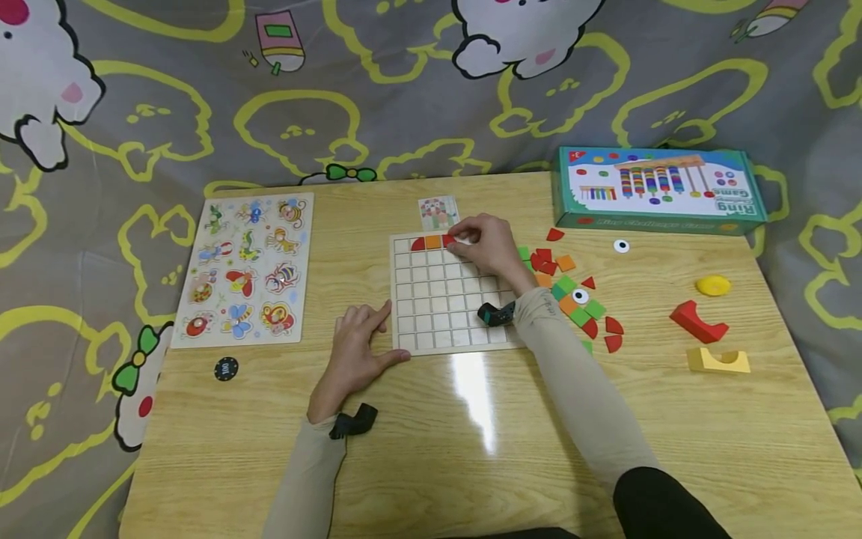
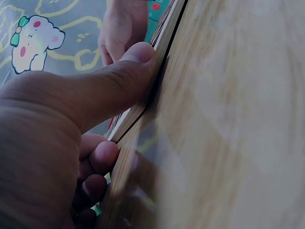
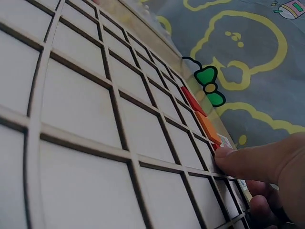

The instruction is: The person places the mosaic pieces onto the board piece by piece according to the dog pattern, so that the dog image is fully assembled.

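Note:
A white grid board with a wooden frame lies on the table. Along its top row are a red quarter-round tile, an orange square tile and another red tile. My right hand pinches that last tile between thumb and index finger at its cell; the fingers partly cover it. In the right wrist view the thumb tip is right at the red edge. My left hand rests at the board's lower left corner, thumb and index finger straight and spread along two edges.
Loose red, green and orange tiles lie right of the board. A small pattern card sits behind it. An insect puzzle board and a black chip are left. A game box and red and yellow blocks are right.

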The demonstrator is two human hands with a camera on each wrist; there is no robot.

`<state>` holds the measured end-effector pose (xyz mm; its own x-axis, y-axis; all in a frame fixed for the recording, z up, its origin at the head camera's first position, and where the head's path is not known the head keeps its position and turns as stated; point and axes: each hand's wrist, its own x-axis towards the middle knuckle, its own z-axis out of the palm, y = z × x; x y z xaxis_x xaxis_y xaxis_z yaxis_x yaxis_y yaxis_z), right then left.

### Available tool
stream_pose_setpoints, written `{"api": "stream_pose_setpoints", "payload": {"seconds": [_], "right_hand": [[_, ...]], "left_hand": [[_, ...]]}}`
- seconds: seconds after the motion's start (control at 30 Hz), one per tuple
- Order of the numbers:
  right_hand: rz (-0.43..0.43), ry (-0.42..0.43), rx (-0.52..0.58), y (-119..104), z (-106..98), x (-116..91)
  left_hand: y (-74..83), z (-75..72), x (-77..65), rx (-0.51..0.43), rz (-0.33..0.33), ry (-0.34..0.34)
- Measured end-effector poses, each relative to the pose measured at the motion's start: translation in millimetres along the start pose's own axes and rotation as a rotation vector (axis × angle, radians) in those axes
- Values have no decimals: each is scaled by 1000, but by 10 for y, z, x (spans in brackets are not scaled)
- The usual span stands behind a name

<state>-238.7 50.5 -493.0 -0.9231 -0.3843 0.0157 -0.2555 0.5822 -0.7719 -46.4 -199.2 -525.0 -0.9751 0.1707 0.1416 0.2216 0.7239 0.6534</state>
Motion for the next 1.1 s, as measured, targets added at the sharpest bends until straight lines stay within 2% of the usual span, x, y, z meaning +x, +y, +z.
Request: {"api": "stream_pose_setpoints", "payload": {"seconds": [0.37, 0.6, 0.83, 1.1], "right_hand": [[6, -1, -24, -22, -21, 23], [-24, -6, 27, -1, -109, -28], [-41, 49, 5, 68, -479, -236], [34, 75, -86, 262, -971, -536]], "left_hand": [[30, -25, 15, -2, -1, -3], [32, -20, -1, -9, -9, -7], [51, -11, -5, -13, -16, -13], [70, -14, -18, -11, -13, -1]]}}
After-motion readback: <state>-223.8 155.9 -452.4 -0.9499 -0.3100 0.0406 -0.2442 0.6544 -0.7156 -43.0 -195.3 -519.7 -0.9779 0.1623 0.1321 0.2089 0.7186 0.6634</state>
